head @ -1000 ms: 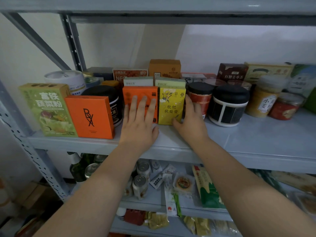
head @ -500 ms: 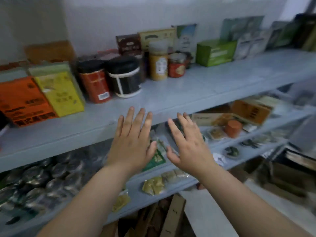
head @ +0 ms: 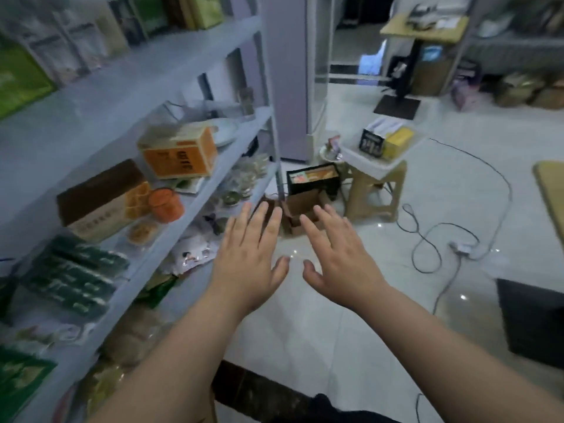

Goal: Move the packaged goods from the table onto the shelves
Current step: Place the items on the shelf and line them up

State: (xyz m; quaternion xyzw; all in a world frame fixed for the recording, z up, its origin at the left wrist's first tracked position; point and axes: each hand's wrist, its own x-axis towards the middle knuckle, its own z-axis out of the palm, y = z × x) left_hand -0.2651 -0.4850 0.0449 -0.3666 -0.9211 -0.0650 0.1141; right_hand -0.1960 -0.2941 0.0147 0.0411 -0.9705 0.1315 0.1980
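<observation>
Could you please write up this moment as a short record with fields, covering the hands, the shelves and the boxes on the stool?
left hand: open, fingers spread, empty, in the air over the floor
right hand: open, fingers spread, empty, beside the left
shelving: grey metal shelf unit at left, stocked; orange cardboard box on a middle shelf
off the shelves: yellow cardboard box and black cardboard box in a clear plastic tub on a beige plastic stool
</observation>
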